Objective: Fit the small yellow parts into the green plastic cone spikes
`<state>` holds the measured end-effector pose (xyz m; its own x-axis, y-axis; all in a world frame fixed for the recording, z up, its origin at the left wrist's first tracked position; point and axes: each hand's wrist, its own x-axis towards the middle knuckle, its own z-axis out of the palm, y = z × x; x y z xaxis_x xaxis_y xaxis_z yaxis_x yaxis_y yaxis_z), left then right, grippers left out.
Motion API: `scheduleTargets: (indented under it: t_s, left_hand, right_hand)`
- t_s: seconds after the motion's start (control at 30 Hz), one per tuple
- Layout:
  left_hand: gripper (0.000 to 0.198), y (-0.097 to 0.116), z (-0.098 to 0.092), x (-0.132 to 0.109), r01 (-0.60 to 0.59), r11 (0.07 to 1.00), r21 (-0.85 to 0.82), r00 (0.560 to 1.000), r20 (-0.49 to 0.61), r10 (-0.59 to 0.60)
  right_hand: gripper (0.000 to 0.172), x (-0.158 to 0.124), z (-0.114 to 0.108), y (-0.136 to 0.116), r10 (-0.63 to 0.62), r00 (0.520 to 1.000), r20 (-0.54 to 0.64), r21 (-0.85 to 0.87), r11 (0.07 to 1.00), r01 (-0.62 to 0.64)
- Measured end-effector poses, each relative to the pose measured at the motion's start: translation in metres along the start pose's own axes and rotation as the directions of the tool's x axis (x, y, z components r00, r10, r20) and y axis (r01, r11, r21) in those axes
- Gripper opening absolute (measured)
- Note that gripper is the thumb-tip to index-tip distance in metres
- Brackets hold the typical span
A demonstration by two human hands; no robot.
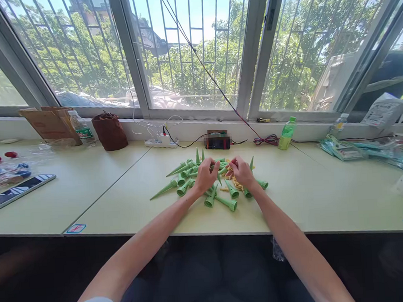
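Green hollow plastic spikes (231, 204) lie in a loose pile on the pale table, several pointing in different directions and a few standing tip up. My left hand (205, 175) is closed over the middle of the pile, and a green spike (219, 178) juts tip down from its fingers. Close by on the right, my right hand (242, 171) is pinched above a heap of small yellow pieces (236, 184). Whatever its fingertips hold is too small to make out. A small gap separates the two hands.
Behind the pile stands a dark phone-like device (217, 143) with a cable. A power strip (160, 143), brown pouch (109, 131) and green bottle (287, 133) line the windowsill. A phone (21, 191) lies far left, teal packets (348, 149) right. The table's front edge (209, 234) is near me.
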<state>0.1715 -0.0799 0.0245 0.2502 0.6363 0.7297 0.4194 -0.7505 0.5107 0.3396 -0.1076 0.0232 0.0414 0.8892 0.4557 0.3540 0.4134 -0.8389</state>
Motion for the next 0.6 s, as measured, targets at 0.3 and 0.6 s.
scheduleTargets:
  t_s: [0.3,0.6]
  left_hand:
    - [0.030,0.0006,0.0006,-0.0011,-0.021,1.000,0.014,0.999,0.025,0.020]
    - [0.032,0.0008,-0.0011,-0.0004,-0.022,0.999,-0.028,1.000,-0.003,0.022]
  right_hand:
    - [0.019,0.0010,-0.0014,0.0016,-0.069,0.998,-0.007,-0.080,0.994,0.068]
    - [0.021,0.0000,0.0010,0.0025,-0.119,0.992,0.040,0.006,0.993,0.118]
